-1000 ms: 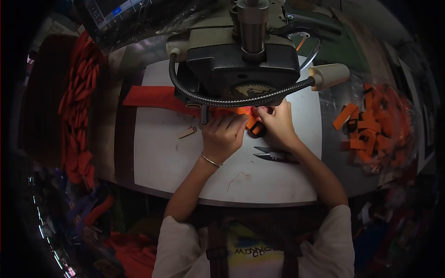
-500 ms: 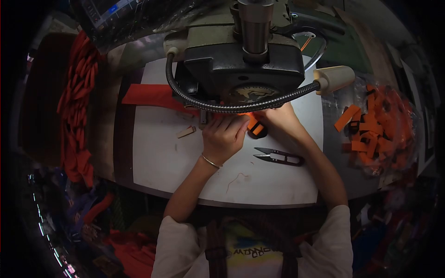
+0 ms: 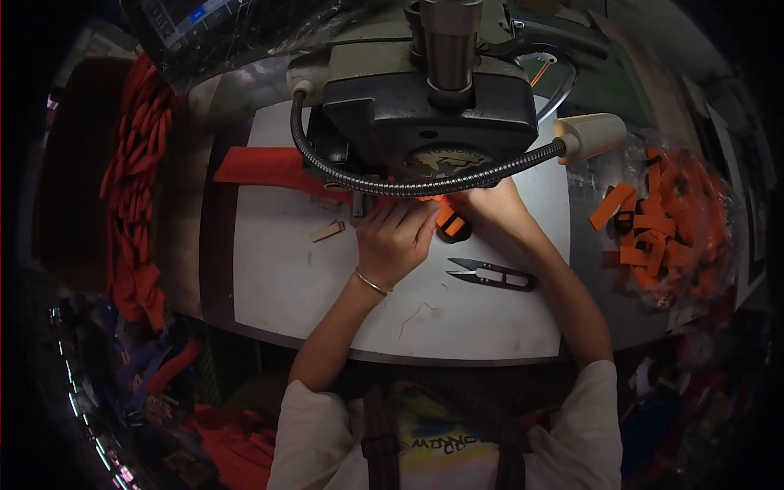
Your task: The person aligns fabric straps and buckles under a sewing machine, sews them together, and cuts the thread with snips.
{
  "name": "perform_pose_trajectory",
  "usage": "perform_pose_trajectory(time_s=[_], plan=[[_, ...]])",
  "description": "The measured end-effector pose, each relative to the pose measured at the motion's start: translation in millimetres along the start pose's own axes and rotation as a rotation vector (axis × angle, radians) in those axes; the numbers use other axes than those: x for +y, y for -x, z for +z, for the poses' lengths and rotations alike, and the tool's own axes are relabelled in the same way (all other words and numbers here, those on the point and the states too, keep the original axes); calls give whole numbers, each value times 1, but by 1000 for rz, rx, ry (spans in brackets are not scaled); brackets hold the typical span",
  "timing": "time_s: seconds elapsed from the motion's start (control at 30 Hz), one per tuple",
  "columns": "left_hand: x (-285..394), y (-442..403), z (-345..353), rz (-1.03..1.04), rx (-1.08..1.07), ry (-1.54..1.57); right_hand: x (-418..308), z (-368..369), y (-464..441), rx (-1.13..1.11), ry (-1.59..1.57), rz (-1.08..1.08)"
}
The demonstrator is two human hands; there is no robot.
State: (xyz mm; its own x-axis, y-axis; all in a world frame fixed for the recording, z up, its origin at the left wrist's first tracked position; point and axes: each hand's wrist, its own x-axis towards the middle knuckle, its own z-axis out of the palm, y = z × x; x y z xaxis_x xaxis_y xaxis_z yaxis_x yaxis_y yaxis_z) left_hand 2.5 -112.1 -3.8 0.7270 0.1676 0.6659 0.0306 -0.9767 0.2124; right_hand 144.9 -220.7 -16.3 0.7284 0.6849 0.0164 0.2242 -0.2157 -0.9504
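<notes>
My left hand (image 3: 396,235) lies under the front of a sewing machine head (image 3: 429,106), its fingers curled and its thumb against an orange strap piece (image 3: 447,219) with a black part at its end. On the other side of that piece is my right hand (image 3: 492,206); its fingers are mostly hidden behind the machine head and the metal hose. A red fabric strip (image 3: 269,167) runs from the left toward the machine. Black thread snips (image 3: 492,275) lie on the white work surface (image 3: 327,306), below my right hand.
A flexible metal hose (image 3: 425,188) arcs across the machine front to a cream lamp (image 3: 590,137). On the right sits a plastic bag (image 3: 682,229) of orange strap pieces. Red strips (image 3: 139,180) hang at the left. A small beige piece (image 3: 328,232) and a loose thread (image 3: 418,317) lie nearby.
Almost nothing differs. Both hands stay at the orange strap piece, with at most a very slight shift; the snips and red strip keep their places.
</notes>
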Motion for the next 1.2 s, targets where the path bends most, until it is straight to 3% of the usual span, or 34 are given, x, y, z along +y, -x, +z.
perform_pose_trajectory(time_s=[0.37,0.7,0.87,1.0,1.17,1.2], plan=[[1,-2,2,16,43,28,-8,-2,-1,-37,30,85],[0,-1,2,7,27,21,5,1,-5,-6,98,-17],[0,-2,2,-4,16,19,-4,0,-1,-20,87,77],[-2,0,4,15,43,50,8,6,2,98,-99,-128],[7,-1,-9,-92,-37,210,-5,-27,21,201,-79,127],[9,0,-11,-85,-41,216,-8,-28,28,231,-36,52]])
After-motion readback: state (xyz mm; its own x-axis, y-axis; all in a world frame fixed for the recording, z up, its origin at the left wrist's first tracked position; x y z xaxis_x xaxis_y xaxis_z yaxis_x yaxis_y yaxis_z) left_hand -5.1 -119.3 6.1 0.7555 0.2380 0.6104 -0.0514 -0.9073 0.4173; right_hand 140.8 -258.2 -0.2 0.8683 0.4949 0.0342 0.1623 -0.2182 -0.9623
